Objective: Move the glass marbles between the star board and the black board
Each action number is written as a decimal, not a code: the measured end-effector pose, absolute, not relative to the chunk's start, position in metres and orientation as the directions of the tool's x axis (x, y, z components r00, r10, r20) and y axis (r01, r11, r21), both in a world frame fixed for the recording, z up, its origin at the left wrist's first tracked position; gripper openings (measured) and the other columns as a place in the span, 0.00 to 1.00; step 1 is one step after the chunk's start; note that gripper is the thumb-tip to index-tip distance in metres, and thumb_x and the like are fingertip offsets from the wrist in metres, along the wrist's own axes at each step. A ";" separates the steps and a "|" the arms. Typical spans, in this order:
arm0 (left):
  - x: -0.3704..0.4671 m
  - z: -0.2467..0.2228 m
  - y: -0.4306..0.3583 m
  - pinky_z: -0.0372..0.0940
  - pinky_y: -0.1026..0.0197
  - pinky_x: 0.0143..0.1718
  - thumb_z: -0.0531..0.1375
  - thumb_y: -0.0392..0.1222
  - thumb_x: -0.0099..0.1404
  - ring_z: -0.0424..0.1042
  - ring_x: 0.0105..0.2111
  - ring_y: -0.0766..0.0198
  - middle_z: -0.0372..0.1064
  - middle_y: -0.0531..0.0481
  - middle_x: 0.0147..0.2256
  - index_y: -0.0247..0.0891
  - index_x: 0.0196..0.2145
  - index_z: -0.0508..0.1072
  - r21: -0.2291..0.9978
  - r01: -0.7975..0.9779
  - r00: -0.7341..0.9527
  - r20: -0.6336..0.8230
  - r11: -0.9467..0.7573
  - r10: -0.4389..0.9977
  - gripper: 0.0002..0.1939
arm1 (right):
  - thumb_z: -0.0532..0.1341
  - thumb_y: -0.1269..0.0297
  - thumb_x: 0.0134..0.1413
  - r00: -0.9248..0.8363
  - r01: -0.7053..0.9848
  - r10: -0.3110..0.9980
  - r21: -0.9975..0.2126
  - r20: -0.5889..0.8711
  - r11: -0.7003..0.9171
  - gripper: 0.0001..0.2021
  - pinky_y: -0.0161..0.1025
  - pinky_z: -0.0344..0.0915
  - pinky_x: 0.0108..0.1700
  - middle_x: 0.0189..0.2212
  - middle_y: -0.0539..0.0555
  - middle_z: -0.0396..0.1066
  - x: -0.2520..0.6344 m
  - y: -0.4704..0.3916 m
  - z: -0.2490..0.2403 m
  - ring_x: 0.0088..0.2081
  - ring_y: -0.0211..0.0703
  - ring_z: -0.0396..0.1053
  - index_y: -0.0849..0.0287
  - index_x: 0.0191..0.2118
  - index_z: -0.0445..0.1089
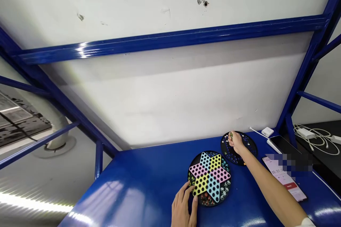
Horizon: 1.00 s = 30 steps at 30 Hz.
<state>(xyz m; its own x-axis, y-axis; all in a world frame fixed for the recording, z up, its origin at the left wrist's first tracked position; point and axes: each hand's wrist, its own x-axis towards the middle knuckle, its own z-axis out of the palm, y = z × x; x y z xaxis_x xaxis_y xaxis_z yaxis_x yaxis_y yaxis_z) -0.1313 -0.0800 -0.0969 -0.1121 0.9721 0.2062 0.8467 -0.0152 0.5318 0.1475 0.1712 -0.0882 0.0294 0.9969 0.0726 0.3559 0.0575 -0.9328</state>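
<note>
Left hand [183, 207] lay open, fingertips at seven o'clock edge of star board [209, 178]. Right hand [234, 141] pinched marble [231, 135] over black tray [239, 148] at one o'clock. Star holes looked empty; marbles filled rim.

left hand [183, 207]: bare, no ring or glove showing; wrist cut off by the frame edge | right hand [236, 141]: bare; long forearm uncovered, no watch or band | sleeve: sliver of white cloth at the right arm's bottom edge
</note>
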 end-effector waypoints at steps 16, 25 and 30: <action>-0.134 -0.100 -0.080 0.66 0.44 0.59 0.51 0.55 0.72 0.67 0.60 0.50 0.68 0.45 0.60 0.46 0.54 0.74 0.527 0.849 -0.102 0.203 -0.021 0.974 0.21 | 0.61 0.63 0.62 -0.266 0.701 0.963 -0.678 0.038 0.220 0.04 0.36 0.60 0.39 0.33 0.54 0.76 0.141 0.121 -0.093 0.38 0.47 0.74 0.54 0.36 0.71; -0.133 -0.100 -0.080 0.67 0.45 0.58 0.51 0.55 0.72 0.68 0.60 0.50 0.68 0.45 0.60 0.46 0.54 0.74 0.516 0.856 -0.099 0.216 -0.027 0.971 0.21 | 0.48 0.63 0.72 -0.371 0.829 0.929 -0.454 -0.012 0.325 0.12 0.36 0.60 0.36 0.38 0.58 0.77 0.128 0.118 -0.071 0.38 0.48 0.76 0.56 0.43 0.67; -0.133 -0.101 -0.079 0.68 0.44 0.58 0.51 0.55 0.72 0.68 0.60 0.50 0.69 0.45 0.60 0.46 0.53 0.75 0.523 0.852 -0.108 0.224 -0.026 0.969 0.21 | 0.46 0.60 0.73 -0.536 0.778 0.844 -0.399 -0.017 0.486 0.15 0.37 0.62 0.35 0.39 0.56 0.79 0.064 0.114 -0.049 0.37 0.46 0.76 0.55 0.46 0.69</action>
<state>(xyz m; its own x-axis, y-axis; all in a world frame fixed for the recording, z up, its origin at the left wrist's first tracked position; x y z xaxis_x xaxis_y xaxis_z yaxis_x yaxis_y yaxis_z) -0.1332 -0.0788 -0.1013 -0.1077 0.9686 0.2241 0.8521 -0.0262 0.5227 0.0637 0.1142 -0.0491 -0.5362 0.8439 -0.0171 0.7778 0.4860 -0.3986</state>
